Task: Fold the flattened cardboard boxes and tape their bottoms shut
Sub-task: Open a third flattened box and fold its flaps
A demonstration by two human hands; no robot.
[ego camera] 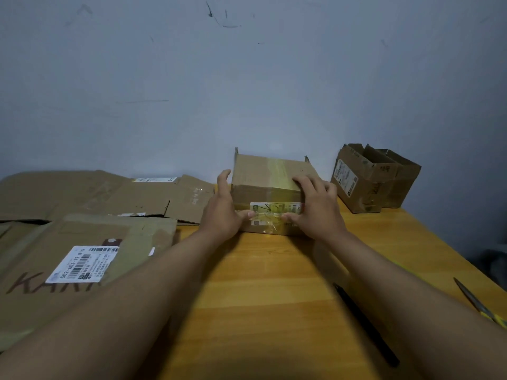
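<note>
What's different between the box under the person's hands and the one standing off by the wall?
The box under the hands sits closed side up, a tape strip running across it; the box by the wall stands with its flaps open upward. The first is at the table's middle, with the left hand and right hand on it; the second sits untouched at the far right corner. The first looks lower and flatter. Both are brown cardboard with white labels.
</note>
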